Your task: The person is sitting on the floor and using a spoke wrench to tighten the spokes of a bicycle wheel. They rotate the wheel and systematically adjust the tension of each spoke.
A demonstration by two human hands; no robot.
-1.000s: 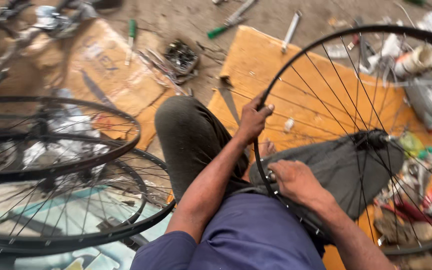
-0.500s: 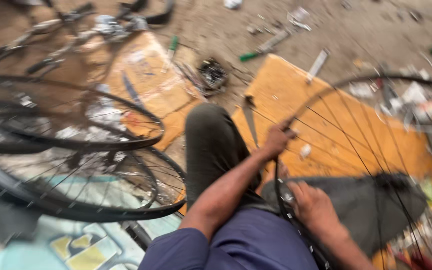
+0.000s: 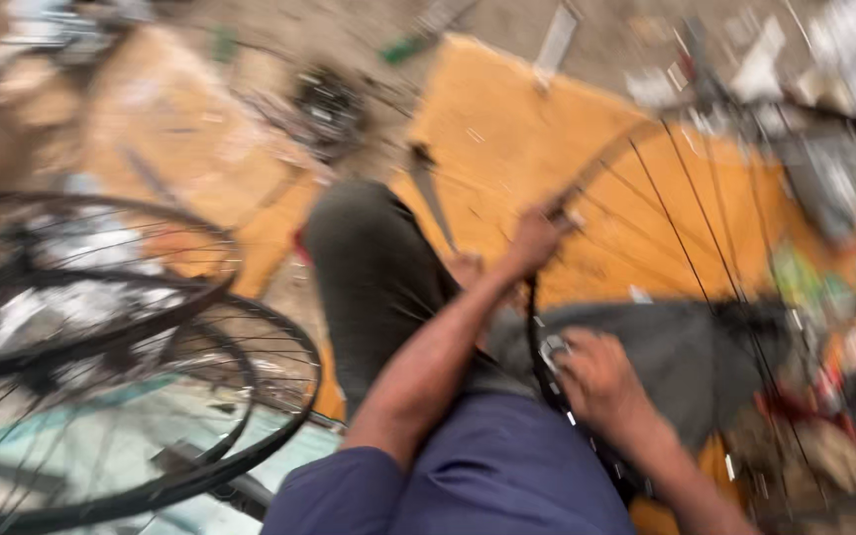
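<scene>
A: Frame's badly blurred, so reading it coarse. Left hand (image 3: 537,238) is up on the bicycle wheel (image 3: 705,297) rim, fingers wrapped shut round its upper left arc. Wheel stands roughly on edge across my lap, over the orange board (image 3: 507,139).

B: Right hand?

A: Right hand (image 3: 596,381) sits lower on the same rim, near my grey-trousered knee (image 3: 369,258). Fingers curled onto the rim, looks like a grip, but I can't tell if it's pinching a small part there or just the rim. Something pale shows beside the knuckles; too smeared to name.

B: What's around?

A: Stack of spare wheels (image 3: 101,357) on the floor to my left, well apart from both hands. Dark clump of small parts (image 3: 324,104) beyond the knee, a green-handled tool (image 3: 403,48) further out on the ground. Loose clutter along the right edge, can't resolve it.

B: Handling notes?

A: My judgement only: with two holds this near each other on one arc, the far side of the wheel is free to swing. I'd keep the rim braced against the leg, left hand firm as the anchor, and keep fingers on the rim, clear of the spokes (image 3: 666,228).
</scene>
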